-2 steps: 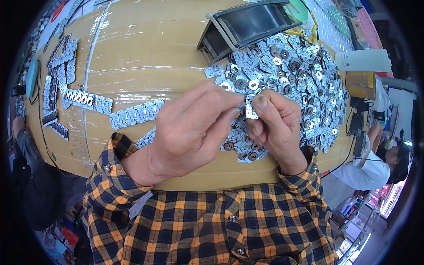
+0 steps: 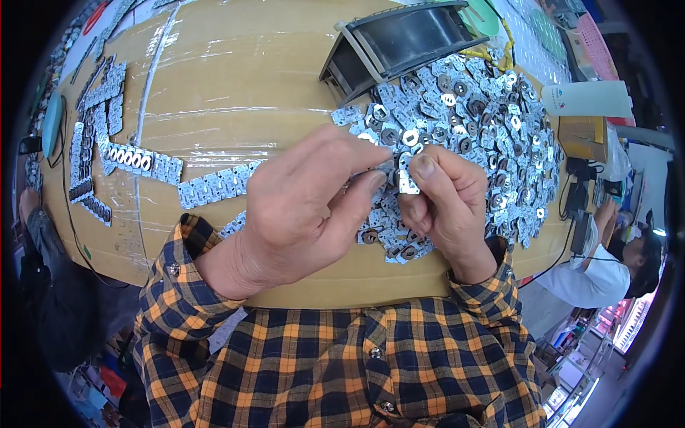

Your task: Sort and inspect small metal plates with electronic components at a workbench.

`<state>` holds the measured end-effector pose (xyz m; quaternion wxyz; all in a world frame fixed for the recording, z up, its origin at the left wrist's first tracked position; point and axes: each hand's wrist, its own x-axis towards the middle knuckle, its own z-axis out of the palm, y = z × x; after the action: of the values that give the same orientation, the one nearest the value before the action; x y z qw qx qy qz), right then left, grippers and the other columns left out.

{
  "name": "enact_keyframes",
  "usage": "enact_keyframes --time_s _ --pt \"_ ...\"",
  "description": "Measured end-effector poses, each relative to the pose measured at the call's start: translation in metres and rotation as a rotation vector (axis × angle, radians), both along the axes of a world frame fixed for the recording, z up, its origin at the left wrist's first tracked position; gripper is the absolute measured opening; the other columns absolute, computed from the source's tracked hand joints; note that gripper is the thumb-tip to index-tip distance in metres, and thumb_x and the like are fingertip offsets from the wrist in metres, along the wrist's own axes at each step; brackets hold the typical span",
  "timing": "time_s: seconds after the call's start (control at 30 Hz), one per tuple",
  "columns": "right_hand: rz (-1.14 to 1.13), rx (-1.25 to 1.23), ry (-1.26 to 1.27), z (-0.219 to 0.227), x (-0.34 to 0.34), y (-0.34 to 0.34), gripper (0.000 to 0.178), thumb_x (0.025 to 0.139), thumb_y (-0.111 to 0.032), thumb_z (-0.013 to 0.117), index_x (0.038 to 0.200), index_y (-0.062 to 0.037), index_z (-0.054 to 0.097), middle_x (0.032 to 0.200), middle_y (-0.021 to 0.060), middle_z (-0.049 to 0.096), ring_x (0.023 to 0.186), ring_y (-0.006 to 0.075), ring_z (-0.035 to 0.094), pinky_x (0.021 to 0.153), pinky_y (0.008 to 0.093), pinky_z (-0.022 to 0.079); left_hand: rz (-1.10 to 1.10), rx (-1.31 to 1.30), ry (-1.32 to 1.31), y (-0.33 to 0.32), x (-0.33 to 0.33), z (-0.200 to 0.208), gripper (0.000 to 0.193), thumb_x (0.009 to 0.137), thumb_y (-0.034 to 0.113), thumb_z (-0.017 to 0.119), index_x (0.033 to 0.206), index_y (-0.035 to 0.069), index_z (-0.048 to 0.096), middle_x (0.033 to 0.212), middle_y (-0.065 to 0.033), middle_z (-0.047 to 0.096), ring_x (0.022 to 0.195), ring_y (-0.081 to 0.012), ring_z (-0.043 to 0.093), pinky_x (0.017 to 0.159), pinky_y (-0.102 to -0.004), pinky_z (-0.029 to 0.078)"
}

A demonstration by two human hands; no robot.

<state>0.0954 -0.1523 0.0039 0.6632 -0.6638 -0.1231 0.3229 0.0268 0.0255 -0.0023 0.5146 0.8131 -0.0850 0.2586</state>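
Observation:
My right hand (image 2: 453, 200) pinches a small silvery metal plate with holes (image 2: 409, 180) between thumb and fingers. My left hand (image 2: 303, 200) hovers just left of it, its thumb and index tips apart, with nothing I can make out between them. Beneath and behind both hands spreads a large pile of small metal plates (image 2: 499, 164), many with round dark or white discs. Left of my left hand, similar plates lie edge to edge in a row (image 2: 217, 187) on the brown table covering (image 2: 235, 78).
A black metal housing (image 2: 407, 39) stands behind the pile. More plates lie in crossing rows (image 2: 143, 162) at the left. On the right are a pale cup lying sideways (image 2: 586, 98) and a cardboard box (image 2: 581, 137). A person in white (image 2: 596, 278) sits at the right.
My left thumb and index finger have parted and drawn slightly away from the plate. The right hand keeps its hold in nearly the same spot.

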Motion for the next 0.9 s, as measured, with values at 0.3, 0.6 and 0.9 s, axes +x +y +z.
enact_keyframes --time_s 0.3,0.6,0.9 --pt "-0.035 -0.181 -0.365 0.01 0.003 0.012 0.029 0.094 -0.012 0.049 0.067 -0.0042 0.047 0.052 -0.0026 0.04 0.04 0.0055 0.033 0.039 0.0238 0.026 -0.189 0.004 -0.024 0.007 -0.005 0.001 0.02 0.074 -0.009 0.065 0.094 -0.003 0.063 0.079 -0.0148 0.062 0.065 -0.0231 0.061 0.055 -0.0293 0.048" --pt "-0.016 -0.184 -0.589 0.002 0.005 -0.017 0.032 0.093 -0.009 0.051 0.062 -0.0014 0.048 0.051 0.0013 0.044 0.045 0.0085 0.038 0.045 0.0271 0.027 -0.214 -0.356 0.069 -0.009 -0.006 -0.007 0.012 0.081 0.001 0.061 0.093 -0.001 0.057 0.08 -0.0124 0.056 0.069 -0.0264 0.059 0.058 -0.0341 0.045" --pt "-0.009 -0.238 -0.794 -0.003 0.013 -0.007 0.038 0.095 -0.013 0.05 0.059 -0.0034 0.042 0.052 -0.0016 0.038 0.046 0.0061 0.031 0.044 0.0259 0.021 -0.258 -0.554 0.293 0.002 -0.004 -0.003 0.012 0.086 0.003 0.06 0.096 -0.003 0.06 0.08 -0.0086 0.06 0.067 -0.0113 0.06 0.062 -0.0266 0.046"
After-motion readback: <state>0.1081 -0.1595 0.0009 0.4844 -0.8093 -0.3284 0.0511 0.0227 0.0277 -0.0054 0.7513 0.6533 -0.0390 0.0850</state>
